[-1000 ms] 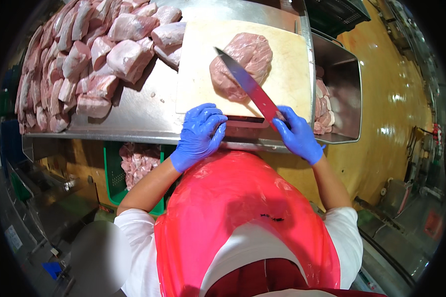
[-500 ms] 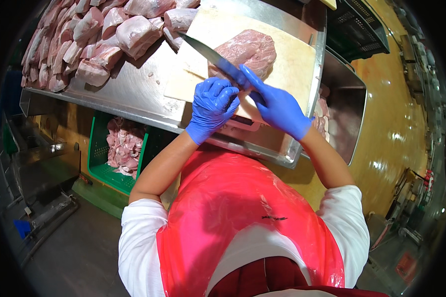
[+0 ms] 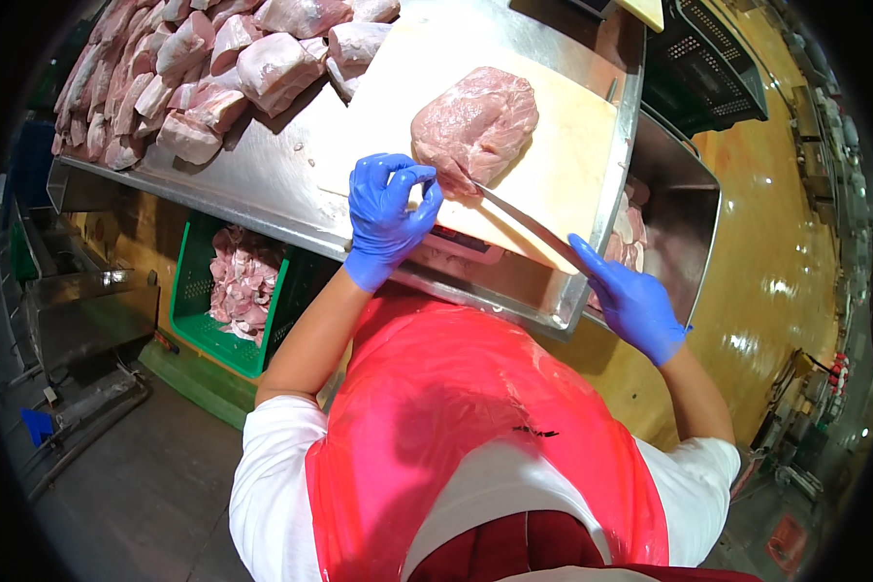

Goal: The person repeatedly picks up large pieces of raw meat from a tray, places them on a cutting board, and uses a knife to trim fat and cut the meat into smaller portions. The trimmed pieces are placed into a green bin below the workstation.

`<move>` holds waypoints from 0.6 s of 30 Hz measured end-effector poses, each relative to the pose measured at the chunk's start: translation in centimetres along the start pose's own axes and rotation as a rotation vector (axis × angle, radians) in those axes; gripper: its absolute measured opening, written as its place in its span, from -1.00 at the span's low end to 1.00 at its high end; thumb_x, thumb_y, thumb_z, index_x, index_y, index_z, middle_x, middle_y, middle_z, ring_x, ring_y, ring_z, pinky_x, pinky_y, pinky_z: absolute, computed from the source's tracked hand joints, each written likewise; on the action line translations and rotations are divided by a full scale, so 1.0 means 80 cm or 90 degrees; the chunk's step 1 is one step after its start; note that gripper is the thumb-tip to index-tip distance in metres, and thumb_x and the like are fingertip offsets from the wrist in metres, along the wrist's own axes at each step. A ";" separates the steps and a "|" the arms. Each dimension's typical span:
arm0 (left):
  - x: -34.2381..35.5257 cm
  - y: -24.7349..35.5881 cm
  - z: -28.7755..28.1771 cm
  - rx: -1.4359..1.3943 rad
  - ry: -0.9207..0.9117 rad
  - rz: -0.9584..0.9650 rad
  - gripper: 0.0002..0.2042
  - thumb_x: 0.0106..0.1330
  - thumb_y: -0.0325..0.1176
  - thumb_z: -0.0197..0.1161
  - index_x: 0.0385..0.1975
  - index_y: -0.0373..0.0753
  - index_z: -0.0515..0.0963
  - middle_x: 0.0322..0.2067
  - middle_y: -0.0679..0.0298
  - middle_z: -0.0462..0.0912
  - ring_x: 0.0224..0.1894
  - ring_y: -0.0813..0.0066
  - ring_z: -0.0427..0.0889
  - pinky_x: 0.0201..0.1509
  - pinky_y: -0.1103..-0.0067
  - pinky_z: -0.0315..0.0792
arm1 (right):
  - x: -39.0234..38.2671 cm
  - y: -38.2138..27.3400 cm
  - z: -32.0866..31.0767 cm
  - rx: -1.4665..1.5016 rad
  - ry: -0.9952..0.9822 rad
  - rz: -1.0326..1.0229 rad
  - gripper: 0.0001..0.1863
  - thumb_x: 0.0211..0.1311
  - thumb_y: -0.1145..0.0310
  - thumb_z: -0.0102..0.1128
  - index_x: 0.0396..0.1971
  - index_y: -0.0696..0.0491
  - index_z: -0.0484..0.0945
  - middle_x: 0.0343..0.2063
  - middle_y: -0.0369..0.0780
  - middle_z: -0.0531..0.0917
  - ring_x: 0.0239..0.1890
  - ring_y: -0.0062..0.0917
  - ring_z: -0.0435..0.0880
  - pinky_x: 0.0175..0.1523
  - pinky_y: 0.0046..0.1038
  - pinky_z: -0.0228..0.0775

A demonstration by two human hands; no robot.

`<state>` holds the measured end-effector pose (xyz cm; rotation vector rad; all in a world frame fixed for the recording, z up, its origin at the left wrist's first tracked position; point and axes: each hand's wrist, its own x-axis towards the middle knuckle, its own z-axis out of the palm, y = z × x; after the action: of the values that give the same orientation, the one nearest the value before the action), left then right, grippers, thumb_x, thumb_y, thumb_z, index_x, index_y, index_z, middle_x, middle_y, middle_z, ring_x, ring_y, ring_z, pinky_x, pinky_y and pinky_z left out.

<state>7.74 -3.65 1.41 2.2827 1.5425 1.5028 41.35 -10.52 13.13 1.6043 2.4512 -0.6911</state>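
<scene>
Meat pieces lie heaped to the left of the cutting board, packed together on the steel desk that carries both. Lower than the desk, left of the cutting board and nearer us, we see a green crate with pale trimmings inside. Our left hand, in a blue glove, is at the cutting board's near left part: its fingers are bent inward, forefinger and thumb brought close together. We cannot tell whether any meat is pinched between them. Just beyond those fingertips, to the right, a large lump of meat rests around the cutting board's middle. Our knife slants over the cutting board's near right part, its tip at the lump's near end. Our right hand, also gloved in blue, is off the cutting board's near right corner, closed around the knife's handle, well apart from the lump. Right of the cutting board we see a steel bin holding meat slices, and beyond it a dark crate.
</scene>
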 end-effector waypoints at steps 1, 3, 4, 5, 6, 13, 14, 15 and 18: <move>0.008 0.005 0.000 0.001 -0.028 0.004 -0.71 0.04 -0.41 0.46 -0.21 -0.11 0.62 -0.25 0.27 0.58 -0.14 0.20 0.55 0.00 0.29 0.42 | -0.007 0.007 -0.005 -0.013 0.000 0.006 -0.26 0.37 0.47 0.11 0.49 -0.38 0.20 -0.42 -0.02 0.65 -0.48 -0.11 0.66 -0.34 -0.16 0.50; 0.029 0.028 -0.002 -0.004 -0.088 0.011 -0.68 0.04 -0.43 0.45 -0.17 -0.11 0.61 -0.25 0.28 0.57 -0.17 0.21 0.55 -0.02 0.30 0.44 | -0.009 0.034 0.007 0.059 0.149 -0.001 -0.29 0.37 0.46 0.13 0.48 -0.34 0.24 -0.35 -0.02 0.69 -0.42 -0.12 0.70 -0.29 -0.19 0.54; 0.023 0.024 0.001 0.049 -0.111 0.064 -0.66 0.04 -0.44 0.44 -0.15 -0.12 0.58 -0.27 0.26 0.56 -0.18 0.19 0.54 -0.02 0.32 0.45 | -0.004 0.044 0.011 0.095 0.224 -0.007 -0.30 0.37 0.46 0.14 0.47 -0.33 0.25 -0.32 -0.03 0.72 -0.39 -0.12 0.72 -0.27 -0.21 0.56; 0.013 0.011 0.003 0.034 -0.129 0.061 -0.67 0.04 -0.44 0.44 -0.16 -0.12 0.58 -0.27 0.25 0.56 -0.18 0.18 0.54 -0.01 0.32 0.45 | 0.011 0.037 0.003 0.224 0.223 0.085 -0.29 0.38 0.46 0.15 0.48 -0.28 0.23 -0.19 -0.01 0.73 -0.26 -0.12 0.76 -0.16 -0.26 0.59; -0.001 -0.010 0.003 0.017 -0.145 0.060 -0.67 0.04 -0.44 0.44 -0.16 -0.13 0.57 -0.27 0.24 0.56 -0.18 0.17 0.54 0.00 0.32 0.45 | 0.033 0.023 0.002 0.242 0.295 0.027 -0.29 0.37 0.47 0.14 0.49 -0.27 0.22 -0.17 0.00 0.73 -0.22 -0.12 0.77 -0.12 -0.28 0.59; -0.005 -0.020 -0.010 -0.016 -0.185 0.084 -0.72 0.03 -0.47 0.43 -0.24 -0.16 0.56 -0.30 0.21 0.56 -0.22 0.14 0.55 -0.07 0.31 0.49 | 0.162 -0.101 0.031 0.218 0.186 -0.131 -0.19 0.34 0.47 0.08 0.53 -0.35 0.06 -0.16 -0.02 0.71 -0.26 -0.05 0.73 -0.22 -0.14 0.58; -0.008 -0.020 -0.008 -0.008 -0.189 0.074 -0.72 0.03 -0.47 0.43 -0.25 -0.17 0.56 -0.30 0.20 0.56 -0.22 0.14 0.56 -0.07 0.32 0.49 | 0.178 -0.105 0.041 0.155 0.224 -0.166 -0.16 0.33 0.42 0.11 0.54 -0.39 0.02 -0.27 -0.05 0.70 -0.35 -0.04 0.70 -0.31 -0.11 0.55; -0.009 -0.022 -0.006 -0.001 -0.193 0.066 -0.73 0.03 -0.47 0.43 -0.25 -0.17 0.56 -0.30 0.20 0.57 -0.22 0.14 0.56 -0.07 0.32 0.50 | 0.180 -0.101 0.043 0.140 0.241 -0.177 -0.19 0.33 0.44 0.09 0.53 -0.39 0.06 -0.29 -0.04 0.69 -0.38 -0.05 0.69 -0.31 -0.11 0.53; -0.008 -0.029 -0.005 -0.045 -0.142 0.087 -0.74 0.02 -0.49 0.41 -0.28 -0.18 0.56 -0.33 0.20 0.57 -0.24 0.14 0.57 -0.13 0.33 0.50 | 0.168 -0.090 0.042 0.068 0.213 -0.163 -0.23 0.34 0.48 0.07 0.51 -0.37 0.15 -0.37 -0.01 0.64 -0.46 -0.07 0.66 -0.34 -0.12 0.50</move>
<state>5.78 -3.09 0.04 2.4593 1.2819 1.2529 28.74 -3.17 7.61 1.5682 2.9457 -0.6391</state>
